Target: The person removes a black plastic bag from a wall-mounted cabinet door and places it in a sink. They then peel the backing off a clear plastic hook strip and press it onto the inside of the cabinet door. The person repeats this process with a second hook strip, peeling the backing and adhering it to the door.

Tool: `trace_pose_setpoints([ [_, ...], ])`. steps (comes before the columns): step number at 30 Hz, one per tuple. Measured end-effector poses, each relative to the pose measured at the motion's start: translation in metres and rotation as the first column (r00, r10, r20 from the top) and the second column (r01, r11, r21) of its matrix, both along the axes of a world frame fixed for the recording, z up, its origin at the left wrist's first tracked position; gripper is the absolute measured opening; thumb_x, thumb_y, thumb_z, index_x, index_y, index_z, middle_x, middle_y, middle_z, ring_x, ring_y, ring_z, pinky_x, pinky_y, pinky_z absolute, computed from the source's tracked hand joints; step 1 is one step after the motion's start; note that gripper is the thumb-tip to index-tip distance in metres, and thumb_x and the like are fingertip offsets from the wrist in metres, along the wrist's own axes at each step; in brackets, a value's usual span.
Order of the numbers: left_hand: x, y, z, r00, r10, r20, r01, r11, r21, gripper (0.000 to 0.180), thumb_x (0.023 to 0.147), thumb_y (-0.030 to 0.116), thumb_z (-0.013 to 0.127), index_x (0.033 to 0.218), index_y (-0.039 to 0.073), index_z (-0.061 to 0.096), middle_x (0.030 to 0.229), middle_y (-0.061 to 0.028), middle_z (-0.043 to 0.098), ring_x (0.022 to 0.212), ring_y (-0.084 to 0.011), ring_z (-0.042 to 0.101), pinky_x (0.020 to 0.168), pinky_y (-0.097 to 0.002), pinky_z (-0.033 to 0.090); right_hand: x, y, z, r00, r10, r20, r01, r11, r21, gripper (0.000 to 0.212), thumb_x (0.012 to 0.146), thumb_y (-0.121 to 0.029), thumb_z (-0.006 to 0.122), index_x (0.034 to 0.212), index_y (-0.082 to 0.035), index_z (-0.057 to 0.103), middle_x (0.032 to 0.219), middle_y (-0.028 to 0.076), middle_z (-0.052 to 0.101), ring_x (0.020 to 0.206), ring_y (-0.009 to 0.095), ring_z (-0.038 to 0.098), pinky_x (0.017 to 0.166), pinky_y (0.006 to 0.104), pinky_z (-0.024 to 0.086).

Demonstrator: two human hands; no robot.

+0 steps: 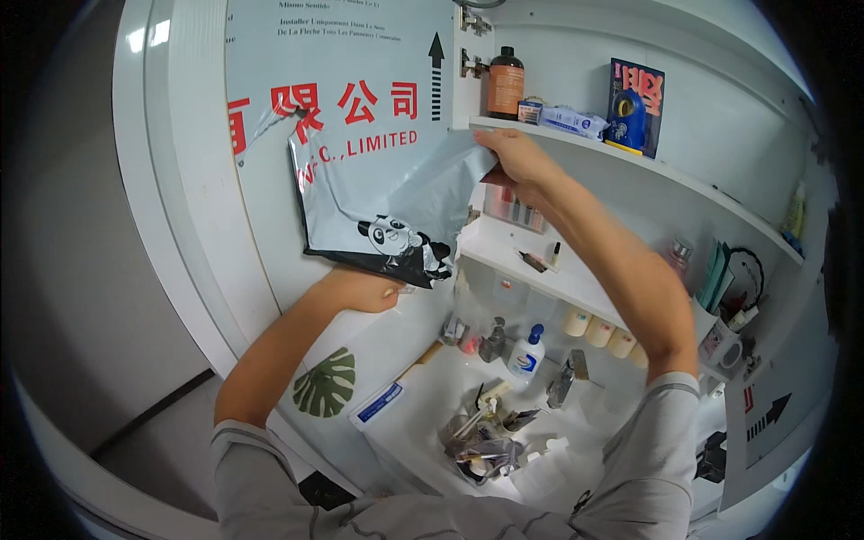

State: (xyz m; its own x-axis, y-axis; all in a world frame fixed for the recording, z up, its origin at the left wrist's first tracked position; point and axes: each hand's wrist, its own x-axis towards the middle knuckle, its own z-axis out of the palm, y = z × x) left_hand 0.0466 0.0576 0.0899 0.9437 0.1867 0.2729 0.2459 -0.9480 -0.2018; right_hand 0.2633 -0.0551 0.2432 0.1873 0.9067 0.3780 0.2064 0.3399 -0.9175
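mailer bag (387, 202): glossy grey plastic film | shelf (576, 148): smooth white laminate | bottle (505, 84): brown plastic

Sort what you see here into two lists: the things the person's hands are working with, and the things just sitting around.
In hand:
grey plastic bag, pinched at its top edge by the right hand
left hand, under the bag's bottom edge

Lying about:
brown bottle on the top shelf
blue tape dispenser
white pump bottle
leaf-print box
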Motion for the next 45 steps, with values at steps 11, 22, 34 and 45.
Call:
trace_pose_setpoints([
  [11, 0.003, -0.004, 0.003, 0.995, 0.099, -0.012, -0.1, 0.992, -0.073, 0.028, 0.074, 0.024, 0.052, 0.095, 0.007, 0.058, 0.09, -0.0143, 0.059, 0.088, -0.0308, 0.056, 0.079, -0.0419, 0.043, -0.01, -0.095, -0.029, 0.969, -0.019, 0.246, 0.013, 1.0, 0.027, 0.027, 0.092, -0.03, 0.048, 0.086, -0.005, 0.056, 0.073, 0.0, 0.054, 0.065, 0.006, 0.051, 0.061, 0.0213, 0.046],
  [22, 0.008, -0.005, 0.003, 1.0, -0.02, -0.007, 0.019, 0.998, -0.056, 0.041, 0.08, 0.027, 0.05, 0.116, 0.009, 0.049, 0.117, -0.0134, 0.051, 0.11, -0.0286, 0.047, 0.095, -0.04, 0.036, 0.107, 0.018, -0.058, 0.901, -0.01, 0.433, 0.06, 0.993, -0.103, 0.07, 0.087, -0.057, 0.038, 0.13, -0.001, 0.039, 0.119, 0.017, 0.05, 0.111, 0.023, 0.046, 0.095, 0.0329, 0.035],
  [34, 0.008, 0.023, -0.025, 0.994, -0.045, 0.096, 0.041, 0.998, 0.042, 0.028, 0.083, 0.027, 0.046, 0.106, 0.013, 0.052, 0.104, -0.0096, 0.054, 0.099, -0.0268, 0.051, 0.088, -0.0392, 0.039, 0.011, 0.178, 0.043, 0.934, -0.354, -0.04, 0.352, 0.901, 0.253, 0.052, 0.083, -0.036, 0.054, 0.105, 0.01, 0.052, 0.1, 0.022, 0.058, 0.091, 0.031, 0.057, 0.077, 0.0409, 0.043],
  [45, 0.006, 0.008, -0.01, 0.998, 0.04, 0.053, -0.038, 0.999, -0.024, 0.025, 0.082, 0.023, 0.045, 0.1, 0.008, 0.052, 0.096, -0.0117, 0.056, 0.09, -0.0275, 0.054, 0.081, -0.0395, 0.043, -0.009, 0.163, 0.015, 0.883, -0.469, 0.002, 0.367, 0.695, 0.618, 0.026, 0.086, -0.022, 0.049, 0.075, 0.002, 0.046, 0.072, 0.022, 0.055, 0.069, 0.036, 0.053, 0.065, 0.0409, 0.041],
])
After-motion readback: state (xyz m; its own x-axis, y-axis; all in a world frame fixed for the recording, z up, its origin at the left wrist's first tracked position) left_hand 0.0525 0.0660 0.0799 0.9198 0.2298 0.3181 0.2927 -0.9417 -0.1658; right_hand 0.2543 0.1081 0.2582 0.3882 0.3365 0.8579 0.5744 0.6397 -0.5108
